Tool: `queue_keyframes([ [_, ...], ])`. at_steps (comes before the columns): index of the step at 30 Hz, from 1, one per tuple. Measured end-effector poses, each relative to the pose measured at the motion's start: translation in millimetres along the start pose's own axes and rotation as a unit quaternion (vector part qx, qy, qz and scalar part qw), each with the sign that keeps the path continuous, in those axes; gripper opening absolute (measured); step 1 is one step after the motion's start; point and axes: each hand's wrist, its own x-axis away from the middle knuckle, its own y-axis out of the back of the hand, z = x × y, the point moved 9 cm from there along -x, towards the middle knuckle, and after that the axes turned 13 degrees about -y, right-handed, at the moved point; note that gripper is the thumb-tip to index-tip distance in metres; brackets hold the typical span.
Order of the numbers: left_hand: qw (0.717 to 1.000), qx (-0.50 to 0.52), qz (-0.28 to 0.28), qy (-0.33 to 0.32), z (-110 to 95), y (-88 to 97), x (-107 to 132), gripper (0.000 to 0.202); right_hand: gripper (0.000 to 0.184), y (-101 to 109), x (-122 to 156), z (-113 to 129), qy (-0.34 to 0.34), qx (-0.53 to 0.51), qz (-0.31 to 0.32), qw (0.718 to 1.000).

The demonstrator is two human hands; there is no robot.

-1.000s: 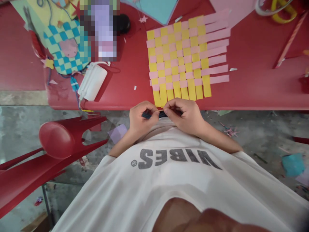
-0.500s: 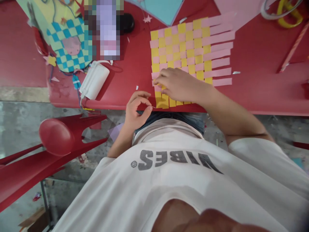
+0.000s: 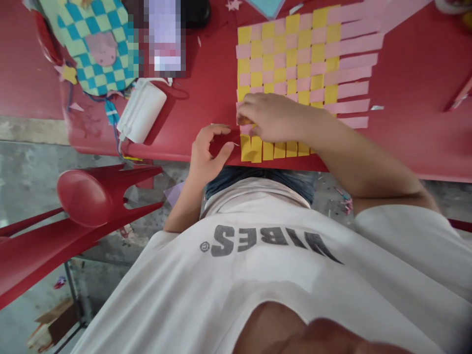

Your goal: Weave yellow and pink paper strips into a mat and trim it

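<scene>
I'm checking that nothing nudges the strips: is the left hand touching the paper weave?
Apart. The head view shows the left hand curled beside the paper weave, with bare red table between its fingertips and the weave's edge.

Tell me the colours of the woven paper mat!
The woven paper mat has yellow and pink checks, clearest in the head view.
</scene>
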Motion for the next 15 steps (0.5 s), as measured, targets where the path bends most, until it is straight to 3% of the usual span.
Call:
queue_keyframes([
  [10, 0.999, -0.036, -0.019, 0.009, 20.4, -4.0, -7.9, 0.024, 0.017, 4.7, 1.6, 10.0, -0.02, -0.006, 0.021, 1.0],
  [15, 0.999, -0.048, -0.021, 0.008, 26.0, -7.2, -10.4, 0.015, 0.027, 2.0, 1.7, 9.5, -0.019, -0.001, 0.007, 1.0],
])
